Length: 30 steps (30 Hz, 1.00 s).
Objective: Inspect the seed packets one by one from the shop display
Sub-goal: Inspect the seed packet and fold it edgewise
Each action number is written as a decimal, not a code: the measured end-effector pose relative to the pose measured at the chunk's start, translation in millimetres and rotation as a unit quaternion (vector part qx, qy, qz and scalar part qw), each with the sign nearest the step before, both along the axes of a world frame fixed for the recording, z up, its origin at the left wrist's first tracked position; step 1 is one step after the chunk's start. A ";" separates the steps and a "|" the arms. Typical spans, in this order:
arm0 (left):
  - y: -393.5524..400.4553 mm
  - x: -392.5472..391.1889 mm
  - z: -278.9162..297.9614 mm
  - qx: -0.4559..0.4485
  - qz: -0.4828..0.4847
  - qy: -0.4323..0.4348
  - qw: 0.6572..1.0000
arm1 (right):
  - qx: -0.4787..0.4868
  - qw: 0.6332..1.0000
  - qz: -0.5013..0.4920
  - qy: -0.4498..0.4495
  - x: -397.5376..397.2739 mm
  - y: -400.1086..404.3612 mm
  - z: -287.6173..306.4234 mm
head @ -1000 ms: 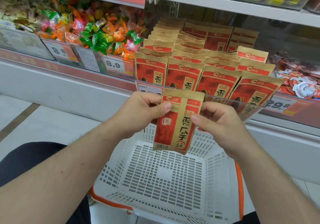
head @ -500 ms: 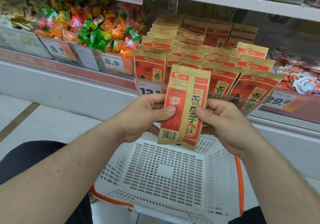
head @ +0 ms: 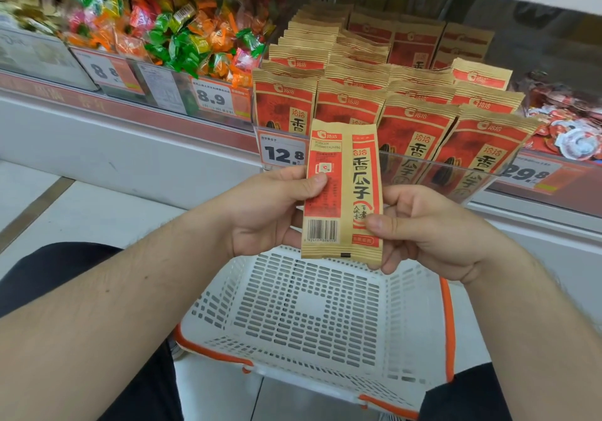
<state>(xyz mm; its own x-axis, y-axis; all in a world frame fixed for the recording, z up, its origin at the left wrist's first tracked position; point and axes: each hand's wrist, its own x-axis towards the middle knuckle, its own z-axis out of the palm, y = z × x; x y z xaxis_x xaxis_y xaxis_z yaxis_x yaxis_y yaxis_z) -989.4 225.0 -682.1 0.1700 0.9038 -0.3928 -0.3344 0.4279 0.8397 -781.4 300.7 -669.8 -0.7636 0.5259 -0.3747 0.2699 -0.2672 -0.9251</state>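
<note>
Up and to the left of the hands, a clear-fronted bin (head: 107,62) is heaped with wrapped sweets (head: 182,39) in green, orange and pink, with price tags stuck along its front.

The left hand (head: 267,212) grips the left edge of a seed packet (head: 342,189), thumb pressed on its printed face and fingers curled behind. The packet stands upright between the two hands, back side toward the person, barcode low and a printed date line near the top. The right hand (head: 426,228) pinches the packet's lower right edge, thumb in front.

This looks like the reading step for this one packet. Next, I'd guess, it needs turning over or going back into the row before another is drawn; sliding it back neatly would call for a free hand to part the row.

Directly below the hands sits a white shopping basket (head: 420,306) with orange trim; nothing shows in it.

Just beyond the hands and to their right, the display tray (head: 456,163) with a clear front lip holds several rows of matching packets (head: 413,127), standing upright and packed tight. Further right, small red-and-white wrapped items (head: 573,134) lie piled on the shelf.
</note>
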 end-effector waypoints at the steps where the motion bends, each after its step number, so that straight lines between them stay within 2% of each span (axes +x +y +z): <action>1: 0.1 -0.6 0.1 0.000 0.000 0.000 1.000 | -0.002 1.000 0.000 0.000 -0.1 0.2 0.5; 4: 1.9 -0.6 -2.2 0.000 0.007 0.034 0.999 | 0.017 0.999 -0.011 -0.027 -2.8 -2.7 3.4; 8: 6.8 2.0 -10.5 -0.012 0.051 0.148 0.988 | 0.175 0.971 -0.042 -0.159 -16.9 -13.7 2.6; 11: 6.2 8.8 -11.8 -0.011 0.045 0.157 0.987 | 0.261 0.940 -0.028 -0.217 -26.8 -22.9 -0.5; 16: 6.2 14.5 -16.7 -0.001 0.052 0.165 0.985 | 0.284 0.929 0.025 -0.234 -27.3 -24.2 -4.2; 19: 7.2 12.4 -17.6 0.014 0.024 0.174 0.984 | 0.254 0.945 0.025 -0.203 -18.9 -17.1 0.5; 22: 6.2 13.1 -16.6 0.029 -0.024 0.175 0.984 | 0.292 0.945 -0.055 -0.134 -15.2 -11.5 0.0; 25: 5.8 14.2 -19.5 0.044 -0.069 0.138 0.987 | 0.307 0.945 -0.073 -0.084 -19.9 -13.8 -6.4; 30: 4.3 13.3 -18.0 0.086 -0.160 0.005 0.983 | 0.152 0.985 -0.078 0.032 -26.3 -16.7 -4.3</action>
